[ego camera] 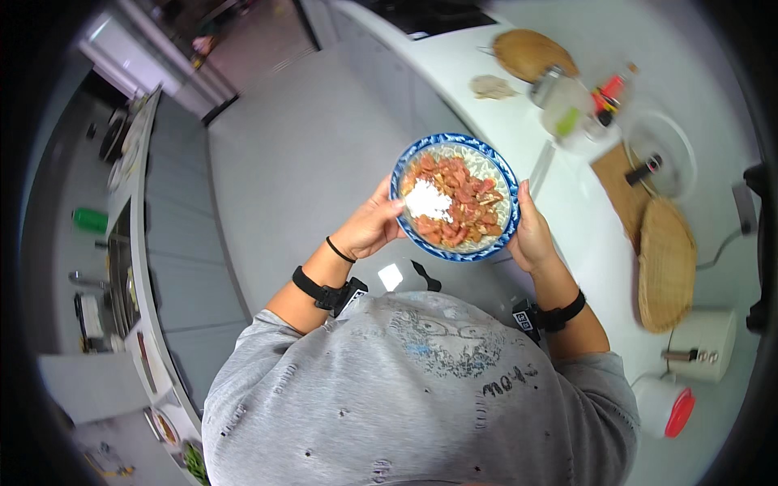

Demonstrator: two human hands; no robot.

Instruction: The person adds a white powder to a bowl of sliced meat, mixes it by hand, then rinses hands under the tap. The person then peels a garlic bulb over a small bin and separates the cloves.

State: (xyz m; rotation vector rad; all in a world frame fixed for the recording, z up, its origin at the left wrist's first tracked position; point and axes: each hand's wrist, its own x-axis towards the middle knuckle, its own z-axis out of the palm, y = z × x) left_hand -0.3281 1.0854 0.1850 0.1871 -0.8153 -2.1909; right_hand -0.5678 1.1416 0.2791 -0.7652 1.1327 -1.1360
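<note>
Between both hands, in front of my chest, is a blue-rimmed patterned bowl [457, 138]. Cut pieces of raw meat [471, 206] lie in it, and a mound of white powder [429, 201] rests on their left side. My left hand [377, 222] grips the left rim, its thumb on top near the powder. On the opposite side my right hand [530, 234] holds the rim, thumb up and fingers partly hidden under the bowl. The bowl is held in the air over the floor beside the white counter.
The white counter [592, 243] runs along my right, bearing woven baskets [667, 264], a blurred sauce bottle [612, 88], a toaster [702, 343] and a red-lidded container [679, 413]. To the left another counter holds a sink [121, 267] and a green bottle [90, 220]. Grey floor [285, 164] lies between.
</note>
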